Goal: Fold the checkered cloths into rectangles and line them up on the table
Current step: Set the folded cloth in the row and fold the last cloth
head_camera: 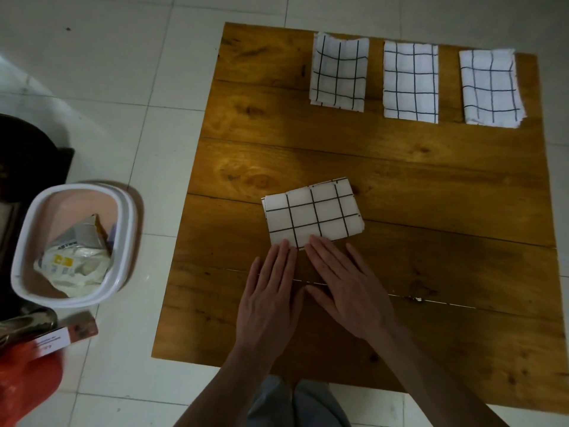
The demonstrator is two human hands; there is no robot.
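We see three folded cloths in a row along the table's [431, 186] far edge: the left cloth [338, 73], the middle cloth [411, 82] and the right cloth [491, 89] near the far right corner, each apart from the next. A fourth cloth [312, 212] lies nearer us, left of centre. Our left hand [271, 291] and right hand [348, 285] lie side by side on the table, fingertips on that cloth's near edge. A bin [72, 245] stands on the floor [123, 87] left of the table.

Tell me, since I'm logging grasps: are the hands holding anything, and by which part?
Nothing is gripped. Both hands, left and right, lie flat with straight fingers, fingertips pressing the near edge of the folded cloth on the table.
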